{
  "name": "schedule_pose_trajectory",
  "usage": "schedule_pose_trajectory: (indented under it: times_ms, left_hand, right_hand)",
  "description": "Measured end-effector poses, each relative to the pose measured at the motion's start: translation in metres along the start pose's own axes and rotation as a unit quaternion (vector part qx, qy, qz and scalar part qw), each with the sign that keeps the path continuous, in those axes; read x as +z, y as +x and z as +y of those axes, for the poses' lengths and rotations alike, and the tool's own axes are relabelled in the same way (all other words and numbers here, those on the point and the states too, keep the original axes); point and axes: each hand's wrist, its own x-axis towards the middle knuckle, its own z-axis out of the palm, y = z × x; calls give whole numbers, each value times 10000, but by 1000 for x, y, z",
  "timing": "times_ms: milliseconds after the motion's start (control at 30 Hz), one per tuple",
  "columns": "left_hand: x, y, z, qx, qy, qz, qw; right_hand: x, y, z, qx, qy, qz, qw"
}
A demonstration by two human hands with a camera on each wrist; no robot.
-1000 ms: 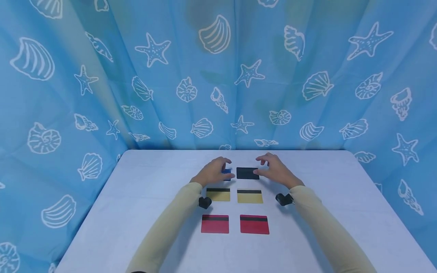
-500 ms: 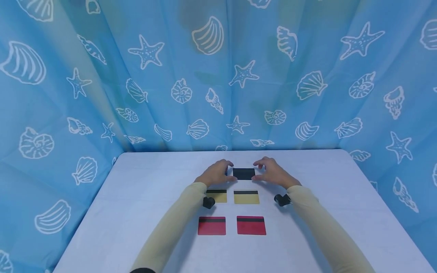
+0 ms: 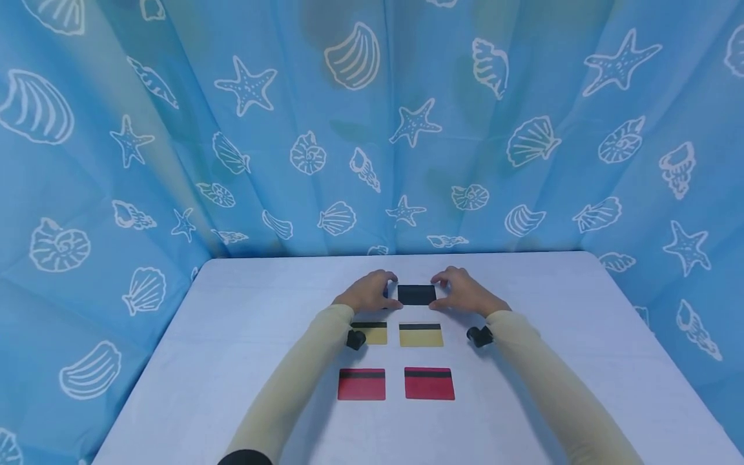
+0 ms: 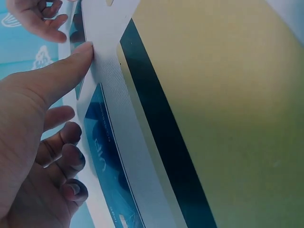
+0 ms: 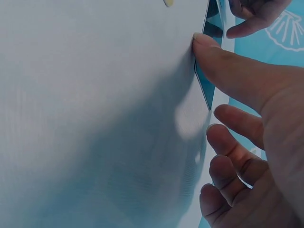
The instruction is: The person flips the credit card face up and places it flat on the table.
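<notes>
A black card [image 3: 416,295] lies face down at the table's back, between both hands. The left hand [image 3: 367,292] is at its left end, thumb tip by the near corner and index finger by the far one. At the other end is the right hand [image 3: 465,294], its thumb tip touching the near right edge in the right wrist view and its index finger arched toward the far side. Under the left hand, a blue printed card [image 4: 107,147] is mostly hidden from the head view. The remaining fingers of both hands are loosely bent.
Nearer the body lie two gold cards, left [image 3: 376,335] and right [image 3: 421,338], each with a black stripe. Two red striped cards, left [image 3: 361,387] and right [image 3: 429,387], form the front row. A blue shell-print curtain [image 3: 372,129] hangs behind the white table [image 3: 261,290].
The left hand has slid right, off the middle of the blue card to the black card's left end. The right thumb has come down to the near edge. The head view has shifted slightly.
</notes>
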Motion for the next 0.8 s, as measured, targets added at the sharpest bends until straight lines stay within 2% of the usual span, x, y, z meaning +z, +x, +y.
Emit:
schedule_pose_trajectory:
  times_ms: [333, 800]
  left_hand:
    - [-3, 5, 3, 108, -123, -259, 9995]
    - [-2, 6, 4, -34, -50, -161, 9999]
  right_hand:
    - [-3, 0, -3, 247, -15, -120, 9996]
    - [-2, 5, -4, 233, 260, -165, 9993]
